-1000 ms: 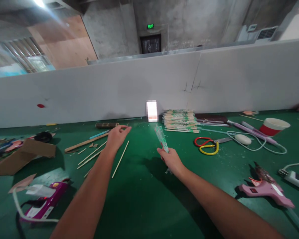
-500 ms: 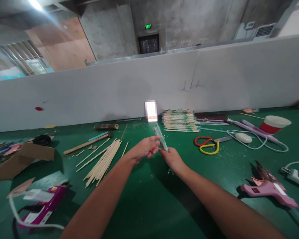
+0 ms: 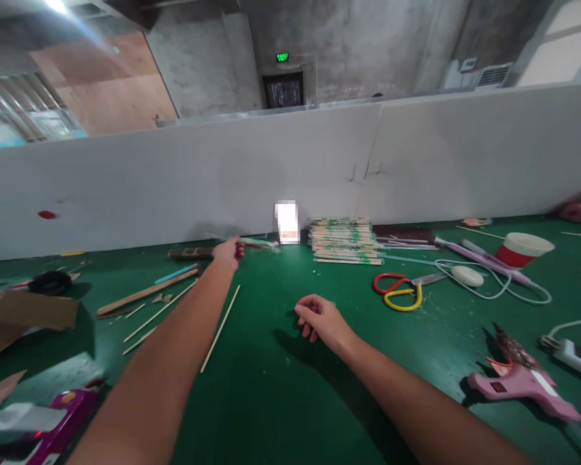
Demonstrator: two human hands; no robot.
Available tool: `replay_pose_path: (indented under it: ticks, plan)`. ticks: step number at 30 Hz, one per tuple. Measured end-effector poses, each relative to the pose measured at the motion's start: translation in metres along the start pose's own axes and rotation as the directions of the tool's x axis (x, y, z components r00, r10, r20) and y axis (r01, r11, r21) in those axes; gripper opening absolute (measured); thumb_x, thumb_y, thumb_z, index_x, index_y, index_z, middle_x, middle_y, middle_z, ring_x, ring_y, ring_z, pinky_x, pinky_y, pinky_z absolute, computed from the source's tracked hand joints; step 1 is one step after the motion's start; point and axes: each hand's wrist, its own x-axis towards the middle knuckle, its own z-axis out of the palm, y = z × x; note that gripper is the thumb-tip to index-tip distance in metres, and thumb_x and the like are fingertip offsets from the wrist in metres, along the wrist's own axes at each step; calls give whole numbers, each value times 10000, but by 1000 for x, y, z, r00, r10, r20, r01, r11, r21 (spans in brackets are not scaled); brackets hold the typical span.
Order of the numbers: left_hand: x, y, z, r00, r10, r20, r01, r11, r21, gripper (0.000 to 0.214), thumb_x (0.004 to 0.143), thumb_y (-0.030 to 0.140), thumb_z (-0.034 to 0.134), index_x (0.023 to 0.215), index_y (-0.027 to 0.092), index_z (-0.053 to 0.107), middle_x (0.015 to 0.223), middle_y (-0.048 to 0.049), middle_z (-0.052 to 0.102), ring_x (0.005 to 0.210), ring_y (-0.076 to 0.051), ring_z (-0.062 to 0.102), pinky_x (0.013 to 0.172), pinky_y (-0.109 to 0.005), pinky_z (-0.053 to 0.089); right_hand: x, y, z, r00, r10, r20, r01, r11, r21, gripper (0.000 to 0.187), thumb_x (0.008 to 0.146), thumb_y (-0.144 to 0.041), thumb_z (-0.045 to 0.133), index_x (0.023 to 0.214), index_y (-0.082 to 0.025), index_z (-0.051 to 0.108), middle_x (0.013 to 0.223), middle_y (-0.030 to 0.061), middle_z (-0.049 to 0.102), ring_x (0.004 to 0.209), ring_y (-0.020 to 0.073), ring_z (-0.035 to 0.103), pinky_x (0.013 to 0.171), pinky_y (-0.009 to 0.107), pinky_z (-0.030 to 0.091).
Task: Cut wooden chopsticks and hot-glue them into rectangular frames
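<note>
My left hand [image 3: 228, 253] reaches to the back of the table, near the foot of the white partition. Its curled fingers are closed on a clear plastic wrapper [image 3: 267, 245], which sticks out to the right. Beside that hand lies a short brown bamboo tube [image 3: 190, 253]. My right hand [image 3: 322, 318] hovers over the middle of the table, thumb and index pinched together. Something small and dark shows at their tips, too small to name. Left of the right hand lies a single thin wooden stick [image 3: 221, 328]. My left forearm hides the pile of sticks.
Wrapped chopsticks [image 3: 346, 240] are stacked by the partition [image 3: 174, 184]. To the right are scissors [image 3: 401, 292], a paper cup [image 3: 523, 250], a white cable and a pink glue gun [image 3: 518, 381]. At left lie a hammer [image 3: 148, 292], cardboard [image 3: 31, 310] and a purple glue gun [image 3: 61, 413].
My hands have parted. The left has moved back and left with the wrapper that was between both hands; the right has come slightly nearer. My view has shifted a little.
</note>
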Motion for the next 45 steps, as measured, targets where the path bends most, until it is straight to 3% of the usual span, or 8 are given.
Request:
replay_pose_path:
  ticks: [4,8,14,16,20,24,35,45]
  plan:
    - [32,6,-22,989,-84,-125,95,992,89,343,890,330,544,1183,152,527,1178,-94,554,997,-209,577,834,-416,506,1,7,-1,998,-60,9,60,997,-48,174,794,-337,559,848,-171,562,622,-44,541,427,61,481,364,165,356]
    - [47,5,-5,988,-24,-150,51,984,173,350,889,330,546,1186,148,524,1176,-94,555,994,-211,578,832,-418,506,2,6,1,999,-47,18,49,992,-116,119,811,-269,511,815,-170,577,605,-40,529,431,60,477,387,166,355]
    - [33,-16,93,954,286,86,-294,850,437,285,945,234,360,1056,134,602,1058,-63,618,987,-180,572,901,-343,444,5,10,2,996,-86,13,87,975,-205,114,799,-222,493,772,-175,594,593,-35,534,447,71,483,414,177,371]
    - [26,-26,136,882,342,324,-465,736,492,187,796,193,588,972,163,643,1042,-54,645,1035,-201,554,963,-334,405,7,14,2,995,-102,20,104,972,-209,113,793,-223,499,770,-178,600,588,-36,536,444,76,485,410,182,370]
    - [30,-33,206,709,328,625,-692,495,525,521,580,142,741,1086,151,620,1237,-102,575,1181,-265,475,1040,-352,332,11,22,0,989,-141,40,145,982,-119,124,794,-226,492,796,-172,604,598,-37,535,444,77,481,411,187,377]
    - [53,-26,240,696,312,646,-718,295,630,473,749,113,581,1214,60,516,1328,-196,469,1252,-282,404,1048,-405,305,14,24,1,983,-173,55,176,982,-64,112,768,-186,491,768,-166,602,582,-40,507,437,75,466,404,189,383]
    - [61,-24,242,655,244,715,-740,18,672,231,837,204,552,1041,111,609,1124,-140,583,1097,-236,522,904,-325,419,12,18,1,984,-173,39,175,983,-62,107,785,-199,506,712,-172,579,568,-40,498,428,68,449,388,184,366]
    - [58,-5,218,795,322,515,-572,113,813,358,953,261,341,1280,189,468,1177,-102,600,1074,-207,553,850,-296,438,14,21,1,985,-167,34,170,982,-83,89,791,-186,523,779,-171,611,584,-40,519,417,62,459,396,178,378]
